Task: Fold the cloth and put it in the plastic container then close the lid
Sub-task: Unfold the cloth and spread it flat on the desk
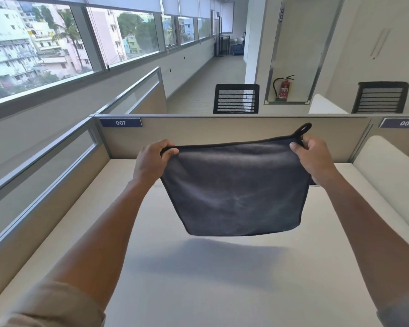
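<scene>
The dark grey microfibre cloth [236,187] hangs flat and unfolded above the white desk [210,291], a hanging loop [304,129] at its top corner; the left hand [151,161] and right hand [313,158] each pinch an upper corner; beyond the cloth stands the beige partition [222,131], then a mesh chair [236,98] and a fire extinguisher [284,88].

desk [222,291] bare, partition [222,131] blocks beyond
</scene>
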